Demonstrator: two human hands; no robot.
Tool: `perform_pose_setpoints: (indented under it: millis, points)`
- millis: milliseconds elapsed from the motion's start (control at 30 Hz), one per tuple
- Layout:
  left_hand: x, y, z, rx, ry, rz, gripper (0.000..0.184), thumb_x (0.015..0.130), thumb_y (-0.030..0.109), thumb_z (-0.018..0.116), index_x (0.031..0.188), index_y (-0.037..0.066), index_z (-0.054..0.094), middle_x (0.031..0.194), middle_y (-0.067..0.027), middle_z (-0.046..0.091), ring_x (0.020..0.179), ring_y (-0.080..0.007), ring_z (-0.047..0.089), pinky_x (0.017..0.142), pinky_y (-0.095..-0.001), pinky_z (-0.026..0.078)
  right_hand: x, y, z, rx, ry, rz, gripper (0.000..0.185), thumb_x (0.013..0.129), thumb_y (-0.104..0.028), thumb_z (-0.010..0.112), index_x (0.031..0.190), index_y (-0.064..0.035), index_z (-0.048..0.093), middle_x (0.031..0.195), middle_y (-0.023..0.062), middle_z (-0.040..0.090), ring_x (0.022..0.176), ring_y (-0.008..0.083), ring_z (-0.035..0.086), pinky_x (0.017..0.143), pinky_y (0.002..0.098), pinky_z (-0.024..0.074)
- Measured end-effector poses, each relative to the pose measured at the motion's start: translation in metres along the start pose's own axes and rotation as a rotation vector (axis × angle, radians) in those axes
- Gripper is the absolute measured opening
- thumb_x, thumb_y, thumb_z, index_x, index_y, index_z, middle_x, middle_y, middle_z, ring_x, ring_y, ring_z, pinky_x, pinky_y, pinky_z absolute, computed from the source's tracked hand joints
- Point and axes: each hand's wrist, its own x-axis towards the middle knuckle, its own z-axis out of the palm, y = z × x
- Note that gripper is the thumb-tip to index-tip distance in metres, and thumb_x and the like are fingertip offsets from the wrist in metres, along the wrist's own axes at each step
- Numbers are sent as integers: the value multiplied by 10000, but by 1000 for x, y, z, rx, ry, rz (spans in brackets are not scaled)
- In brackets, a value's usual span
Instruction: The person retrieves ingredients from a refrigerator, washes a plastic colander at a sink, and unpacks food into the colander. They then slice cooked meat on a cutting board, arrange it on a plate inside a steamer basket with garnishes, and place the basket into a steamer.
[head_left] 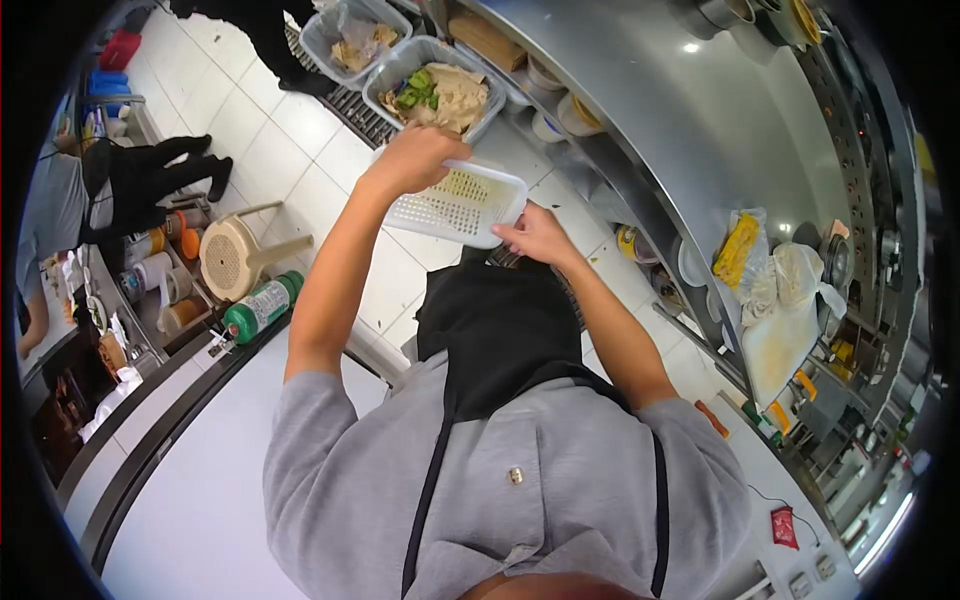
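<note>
A white perforated plastic basket [455,205] is held between my two hands in front of my black apron. My left hand [425,158] is closed over its far left rim, near the bins. Gripping the near right corner is my right hand [540,236], thumb on the rim. The basket looks tilted, and some yellowish tint shows through its holes. Just beyond it stands a grey bin [490,105] holding a plastic bag, green leafy scraps [418,90] and pale brownish waste. Parts of the left fingers are hidden behind the rim.
Another bin [312,35] stands farther back. A steel counter [640,100] with shelves beneath runs along the right, carrying a cutting board [775,350] and bags. On the left are a beige stool [228,258], a green bottle [262,308] and a person in dark trousers [160,175].
</note>
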Motion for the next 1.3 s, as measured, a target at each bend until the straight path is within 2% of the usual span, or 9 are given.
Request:
perform_pose_setpoints:
  millis: [67, 133, 300, 567, 700, 867, 933, 1000, 1300]
  points:
    - [7, -20, 9, 65, -102, -55, 250, 688, 24, 659, 929, 90, 647, 1068, -97, 622, 1052, -317, 575, 878, -444, 453, 20, -1, 18, -5, 49, 33, 389, 836, -272, 701, 1091, 14, 631, 808, 141, 684, 626, 159, 663, 523, 304, 532]
    - [2, -29, 7, 382, 466, 54, 331, 737, 69, 674, 1051, 170, 694, 1223, -99, 603, 1196, -303, 524, 995, -503, 383, 46, -4, 22, 68, 231, 50, 255, 817, -212, 663, 938, 11, 682, 667, 129, 674, 567, 190, 660, 576, 343, 543]
    - [-68, -47, 7, -24, 1118, -456, 440, 812, 122, 738, 1227, 62, 604, 1252, -173, 562, 1135, -323, 553, 954, -417, 459, 119, -92, -19, -582, 997, -754, 117, 754, -181, 667, 807, -77, 663, 794, 113, 664, 663, 349, 611, 564, 455, 482]
    - [-258, -22, 232, -465, 769, -1033, 473, 883, 178, 685, 1272, -35, 521, 1191, -201, 595, 1047, -280, 611, 847, -364, 515, 222, 93, 78, -1221, 22, -476, 161, 808, -151, 546, 825, -31, 652, 869, 167, 696, 865, 291, 692, 728, 434, 554]
    - [-268, 15, 214, -618, 624, -1193, 441, 888, 193, 677, 1242, -32, 540, 1063, -203, 633, 939, -252, 635, 787, -355, 519, 153, 64, 71, -1269, 158, -836, 118, 802, -174, 550, 771, -91, 628, 770, 82, 625, 758, 278, 655, 614, 412, 529]
    - [-193, -8, 240, -344, 432, -698, 473, 898, 294, 656, 1195, -66, 579, 1013, -246, 650, 923, -354, 638, 808, -411, 512, 13, 68, 35, -563, 718, -720, 64, 752, -144, 613, 779, -86, 614, 789, 123, 615, 729, 288, 628, 594, 466, 500]
    - [-137, 16, 230, -270, 504, -439, 431, 937, 321, 612, 1125, -67, 601, 1011, -263, 651, 907, -399, 636, 811, -430, 506, -66, 120, 11, -30, 759, -266, 85, 803, -83, 629, 866, -26, 631, 745, 115, 646, 658, 207, 590, 610, 367, 494]
    - [-87, 101, 183, -448, 450, -338, 402, 985, 362, 527, 1066, -20, 620, 945, -244, 669, 892, -398, 647, 787, -429, 494, -195, 100, -2, 915, 937, -440, 196, 823, 41, 557, 995, 12, 647, 918, 76, 689, 756, 138, 631, 691, 294, 521]
    - [-26, 445, 257, -1079, -398, 113, 478, 1043, 418, 383, 1136, 11, 616, 970, -65, 667, 879, -146, 627, 787, -307, 512, -558, 243, 150, 1125, 1780, -599, 289, 775, 53, 549, 1050, 60, 639, 961, 90, 689, 812, 143, 645, 762, 294, 522]
